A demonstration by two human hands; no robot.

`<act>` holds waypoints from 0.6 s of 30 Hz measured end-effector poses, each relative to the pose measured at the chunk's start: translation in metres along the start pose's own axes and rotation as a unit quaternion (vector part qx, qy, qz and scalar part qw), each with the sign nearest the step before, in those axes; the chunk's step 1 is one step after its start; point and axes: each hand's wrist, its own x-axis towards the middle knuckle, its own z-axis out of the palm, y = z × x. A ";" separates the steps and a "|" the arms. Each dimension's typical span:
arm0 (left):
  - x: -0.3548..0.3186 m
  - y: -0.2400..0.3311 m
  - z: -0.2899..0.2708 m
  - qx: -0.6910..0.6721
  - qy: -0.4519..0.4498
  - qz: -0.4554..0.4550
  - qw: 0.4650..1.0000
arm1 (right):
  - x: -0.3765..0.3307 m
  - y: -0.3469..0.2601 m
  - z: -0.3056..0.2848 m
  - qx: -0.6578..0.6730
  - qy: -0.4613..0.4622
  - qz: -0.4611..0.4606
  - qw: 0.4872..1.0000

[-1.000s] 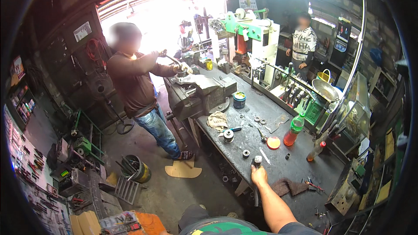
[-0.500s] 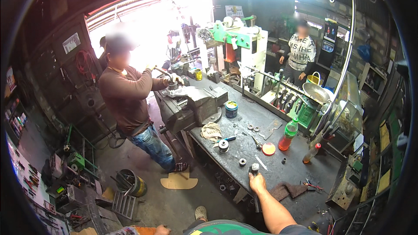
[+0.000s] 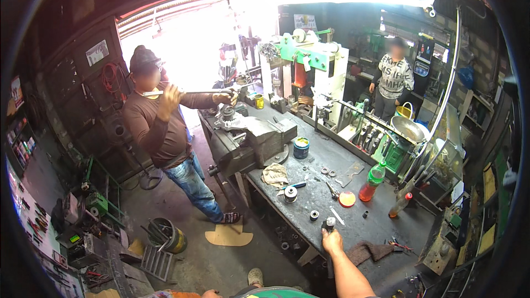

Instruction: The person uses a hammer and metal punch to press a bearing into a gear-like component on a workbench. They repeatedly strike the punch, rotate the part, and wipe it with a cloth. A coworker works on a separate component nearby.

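Observation:
My right hand (image 3: 333, 241) is wrapped around a dark shaft with a pale metal end (image 3: 330, 222), held upright at the near edge of the workbench (image 3: 287, 218). Its lower part hangs down below my fist; its exact kind is unclear. Just beyond the hand stand a small metal ring (image 3: 314, 215) and a metal cylinder (image 3: 290, 193). A pale strip (image 3: 337, 216) lies beside the ring. At the lower edge, only part of my left hand (image 3: 210, 294) shows, near an orange surface (image 3: 185, 294); its fingers are hidden.
Across the bench, a co-worker (image 3: 165, 116) holds a long bar by the large vise (image 3: 251, 138). Another person (image 3: 393, 74) stands behind the green press (image 3: 303, 52). A rag (image 3: 275, 175), an open can (image 3: 301, 147), bottles (image 3: 371, 182) and a brown cloth (image 3: 367, 251) lie around the bench.
The co-worker has raised the bar from the vise to chest height, holding it level with both hands. My view has shifted slightly; my right hand keeps its hold on the shaft.

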 end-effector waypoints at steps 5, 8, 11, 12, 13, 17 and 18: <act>-0.021 -0.022 0.026 -0.023 0.026 -0.021 0.999 | -0.001 -0.004 0.007 0.011 -0.010 -0.011 1.000; -0.010 -0.012 0.033 -0.042 0.032 -0.004 0.999 | 0.003 0.004 -0.001 0.012 0.012 -0.012 1.000; -0.014 -0.014 0.039 -0.060 0.044 -0.006 0.997 | 0.003 0.003 0.001 -0.005 0.021 -0.015 1.000; -0.015 -0.015 0.041 -0.064 0.047 -0.005 0.997 | 0.003 0.002 0.000 -0.003 0.014 -0.018 1.000; -0.015 -0.015 0.044 -0.065 0.050 -0.004 0.997 | 0.002 0.002 -0.001 0.000 0.008 -0.021 1.000; -0.014 -0.018 0.047 -0.067 0.063 0.005 0.996 | 0.000 -0.002 -0.002 -0.002 0.011 -0.021 1.000; -0.014 -0.018 0.048 -0.068 0.066 0.008 0.995 | -0.002 -0.003 -0.003 -0.003 0.011 -0.017 1.000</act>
